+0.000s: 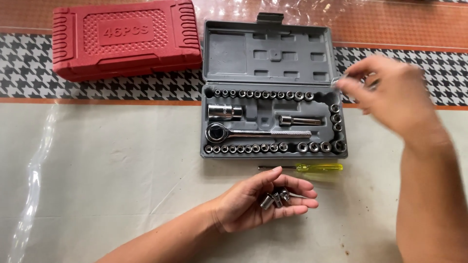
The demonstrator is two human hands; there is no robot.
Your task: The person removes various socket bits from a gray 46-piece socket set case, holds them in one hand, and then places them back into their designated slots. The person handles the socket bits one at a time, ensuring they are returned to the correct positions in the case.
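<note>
Your table (97,185) carries a pale cover with a houndstooth band and a clear plastic sheet over it. On it, at the far left, lies a closed red case (124,39). Just right of it an open grey socket case (273,97) lies flat, its lid folded back away from you. Its tray holds a ratchet handle (253,132), a large socket (224,112), an extension bar (298,120), and rows of small sockets along the far, near and right edges. A yellow-handled screwdriver (307,167) lies on the table just in front of the case.

Your right hand (390,95) hovers over the case's right edge, blurred. Its grip is pressed together at the fingertips, pinching a small shiny socket (338,81) just above the right-hand column of seats.

Your left hand (265,197) rests palm up on the table, in front of the screwdriver. Its grip is spread, fingers loosely cupped, and three small loose sockets (275,198) lie side by side on the fingers, touching one another. They are short, chrome and bright.
</note>
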